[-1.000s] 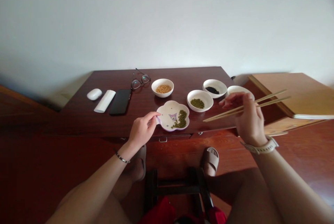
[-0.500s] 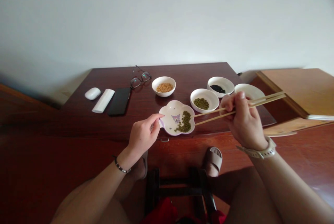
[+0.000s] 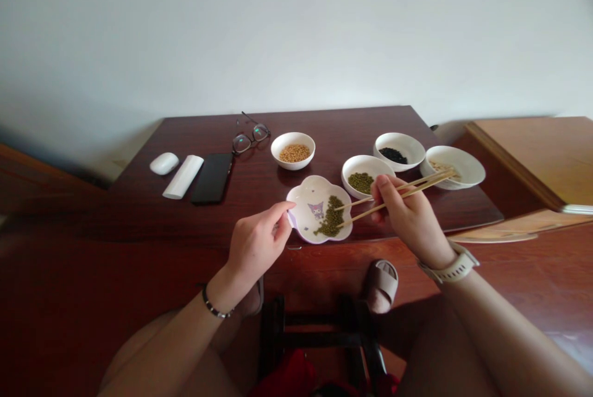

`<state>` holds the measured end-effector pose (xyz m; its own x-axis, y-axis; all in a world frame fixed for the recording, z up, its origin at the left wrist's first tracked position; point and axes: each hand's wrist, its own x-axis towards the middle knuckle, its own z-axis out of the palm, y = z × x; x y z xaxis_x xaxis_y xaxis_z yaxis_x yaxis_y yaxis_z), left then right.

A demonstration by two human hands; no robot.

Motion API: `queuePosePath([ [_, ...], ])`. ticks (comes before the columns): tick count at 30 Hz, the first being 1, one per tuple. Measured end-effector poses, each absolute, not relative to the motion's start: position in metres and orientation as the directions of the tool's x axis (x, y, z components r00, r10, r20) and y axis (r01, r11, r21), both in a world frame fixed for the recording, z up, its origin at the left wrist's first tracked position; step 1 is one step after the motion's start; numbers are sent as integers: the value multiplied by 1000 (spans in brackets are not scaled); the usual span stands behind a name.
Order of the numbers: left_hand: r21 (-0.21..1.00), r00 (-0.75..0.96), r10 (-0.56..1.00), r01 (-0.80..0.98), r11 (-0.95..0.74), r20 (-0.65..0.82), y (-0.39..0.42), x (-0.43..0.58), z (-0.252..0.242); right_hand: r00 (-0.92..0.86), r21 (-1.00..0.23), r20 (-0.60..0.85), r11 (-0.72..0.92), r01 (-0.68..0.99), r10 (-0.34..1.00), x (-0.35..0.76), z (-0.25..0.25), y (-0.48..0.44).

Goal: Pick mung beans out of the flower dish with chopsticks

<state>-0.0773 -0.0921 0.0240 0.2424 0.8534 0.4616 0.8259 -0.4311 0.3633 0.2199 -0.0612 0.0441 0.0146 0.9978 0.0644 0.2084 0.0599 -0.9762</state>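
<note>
My left hand [image 3: 259, 236] pinches the purple handle of a white flower-shaped dish [image 3: 303, 208] with a cartoon figure printed inside. Green mung beans [image 3: 333, 218] are heaped along the dish's right side. In my right hand [image 3: 405, 215] is a pair of wooden chopsticks [image 3: 364, 213], their tips spread apart at the mung beans. Just behind the dish stands a white bowl [image 3: 380, 167] with more mung beans, partly covered by my right hand.
Other white bowls hold yellow beans [image 3: 295, 153], black beans [image 3: 393, 155] and pale pieces [image 3: 442, 168]. On the left lie glasses [image 3: 251, 139], a black phone [image 3: 212, 179], a white long case [image 3: 184, 177] and a small white case [image 3: 164, 163]. A wooden cabinet [image 3: 532, 156] stands at right.
My right hand has moved left and lowered, bringing the chopstick tips from the dish's rim in to the mung beans. The bowl at far right is now uncovered. My left hand keeps its grip.
</note>
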Motion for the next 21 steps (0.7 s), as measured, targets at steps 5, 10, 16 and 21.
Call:
queuePosePath([
  [5,365,246,841,816,-448,481,-92,-77,23,43,-987,37,30,160,998,222,37,-56],
  [10,366,250,835,811,-457,490,-92,-76,22,48,-995,15,10,103,999,223,34,-57],
  [16,361,252,823,805,-470,510,-91,-76,22,73,-996,71,67,58,995,223,36,-57],
  [21,360,252,815,801,-478,522,-90,-77,20,104,-993,111,115,-36,988,222,40,-56],
])
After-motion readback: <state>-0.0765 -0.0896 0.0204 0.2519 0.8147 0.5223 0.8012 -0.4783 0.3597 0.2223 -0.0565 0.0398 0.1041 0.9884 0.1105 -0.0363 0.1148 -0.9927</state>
